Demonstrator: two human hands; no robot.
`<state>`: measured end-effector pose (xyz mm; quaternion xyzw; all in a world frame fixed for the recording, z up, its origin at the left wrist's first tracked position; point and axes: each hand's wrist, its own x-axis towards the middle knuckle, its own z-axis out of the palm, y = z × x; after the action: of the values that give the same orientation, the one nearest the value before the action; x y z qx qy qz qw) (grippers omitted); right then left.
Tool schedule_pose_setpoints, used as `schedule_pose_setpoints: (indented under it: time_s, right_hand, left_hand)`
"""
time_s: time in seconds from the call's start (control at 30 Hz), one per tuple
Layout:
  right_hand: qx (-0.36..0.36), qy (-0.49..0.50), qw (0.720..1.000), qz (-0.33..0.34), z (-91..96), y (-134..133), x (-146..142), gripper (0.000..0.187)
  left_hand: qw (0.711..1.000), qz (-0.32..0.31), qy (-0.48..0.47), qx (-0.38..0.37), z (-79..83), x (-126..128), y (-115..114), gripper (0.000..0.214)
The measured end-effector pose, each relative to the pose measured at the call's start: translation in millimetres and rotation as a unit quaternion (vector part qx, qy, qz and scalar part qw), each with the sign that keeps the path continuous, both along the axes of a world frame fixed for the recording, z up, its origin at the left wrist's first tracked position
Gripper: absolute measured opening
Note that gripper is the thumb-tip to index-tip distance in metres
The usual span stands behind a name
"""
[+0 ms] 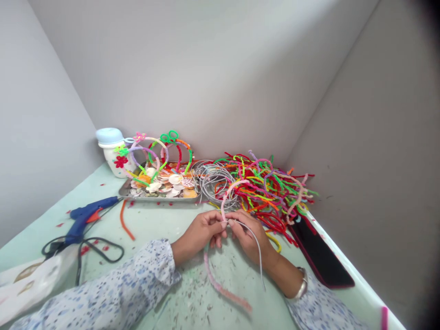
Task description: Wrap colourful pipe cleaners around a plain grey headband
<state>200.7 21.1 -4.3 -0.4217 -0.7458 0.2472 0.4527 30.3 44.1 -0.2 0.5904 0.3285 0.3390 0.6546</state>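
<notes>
Both hands meet over the pale green table (151, 229). My left hand (201, 233) pinches a pink pipe cleaner (223, 288) against a thin grey wire headband (258, 254). My right hand (245, 236) grips the same headband beside it, fingers closed. The upper part of the band (231, 191) is wrapped in pink and arches up toward the pile behind. The loose pink tail trails down across the table toward me.
A heap of coloured pipe cleaners (268, 188) and bare wire headbands (213, 181) lies behind the hands. A metal tray (158, 198) of shells holds finished headbands (161, 151). A blue glue gun (85, 217), white jar (113, 153), orange pipe cleaner (125, 224) and black phone (321, 256) surround them.
</notes>
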Motion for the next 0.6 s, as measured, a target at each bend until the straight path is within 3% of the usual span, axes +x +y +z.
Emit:
schedule_pose_setpoints:
  time_s: [0.6]
  right_hand:
    - [-0.018, -0.006, 0.999, 0.027, 2.5, 1.2, 2.0, 0.025]
  left_hand:
    - [0.999, -0.014, -0.002, -0.031, 2.0, 1.0, 0.1, 0.017]
